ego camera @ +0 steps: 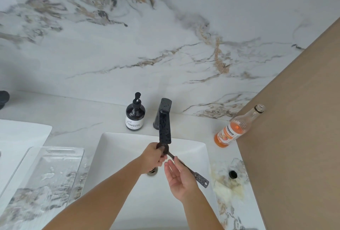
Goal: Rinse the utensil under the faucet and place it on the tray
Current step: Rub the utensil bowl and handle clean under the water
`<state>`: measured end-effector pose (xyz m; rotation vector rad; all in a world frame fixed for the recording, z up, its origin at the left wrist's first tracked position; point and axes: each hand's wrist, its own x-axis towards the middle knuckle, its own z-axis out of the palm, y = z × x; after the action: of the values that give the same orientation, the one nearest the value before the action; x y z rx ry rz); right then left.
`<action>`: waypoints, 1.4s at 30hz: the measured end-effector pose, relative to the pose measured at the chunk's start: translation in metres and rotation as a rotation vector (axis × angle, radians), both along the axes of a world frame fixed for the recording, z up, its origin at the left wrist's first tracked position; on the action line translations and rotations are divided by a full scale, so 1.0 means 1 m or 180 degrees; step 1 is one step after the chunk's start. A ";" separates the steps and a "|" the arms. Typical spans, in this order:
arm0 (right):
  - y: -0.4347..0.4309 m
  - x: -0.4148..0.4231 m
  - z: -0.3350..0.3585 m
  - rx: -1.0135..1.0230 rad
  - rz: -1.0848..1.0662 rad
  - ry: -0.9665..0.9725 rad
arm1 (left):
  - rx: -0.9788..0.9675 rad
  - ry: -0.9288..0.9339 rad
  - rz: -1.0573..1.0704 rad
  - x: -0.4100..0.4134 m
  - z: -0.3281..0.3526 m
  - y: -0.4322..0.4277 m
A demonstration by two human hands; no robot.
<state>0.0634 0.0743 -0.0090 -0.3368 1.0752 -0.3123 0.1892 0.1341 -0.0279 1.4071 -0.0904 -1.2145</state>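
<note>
Over the white square basin [117, 156], right under the black faucet's [165, 121] spout, my left hand [152, 158] is closed around the head end of the utensil [185, 167]. It is a dark, long-handled tool whose perforated handle tip sticks out toward the right, above the basin. I can't make out what kind of head it has; my fingers cover most of it. My right hand [179, 176] is open, palm up, fingers loosely curled, with the handle passing just beside or against the fingertips; it grips nothing that I can see. I can't tell whether water is running.

From the head camera alone, my worry is the grip: one wet hand holds the tool near its head, so the long handle could swing down and slip into the basin, near the drain [152, 171]. The clear tray [55, 174] sits on the counter to the left, already wet, and a rinsed utensil could slide on it if I set it down carelessly. On the right, an open glass bottle of orange drink [233, 130] stands near the basin's corner; a wide swing of the handle could knock it over.

The counter [82, 125] and wall are white marble-look with grey and tan veining. A yellowish spill surrounds a black bottle cap [233, 173] right of the basin, a dark soap dispenser [135, 113] stands beside the faucet, and a tan panel closes the right side.
</note>
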 end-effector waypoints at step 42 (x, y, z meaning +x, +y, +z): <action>-0.009 0.059 -0.026 -0.2643 0.1013 0.1662 | 0.0648 -0.0392 0.0156 -0.016 -0.014 -0.006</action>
<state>0.1227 0.0651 -0.0350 -1.3762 1.3374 -0.3851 0.1729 0.1278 -0.0419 1.6523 -0.0175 -1.1202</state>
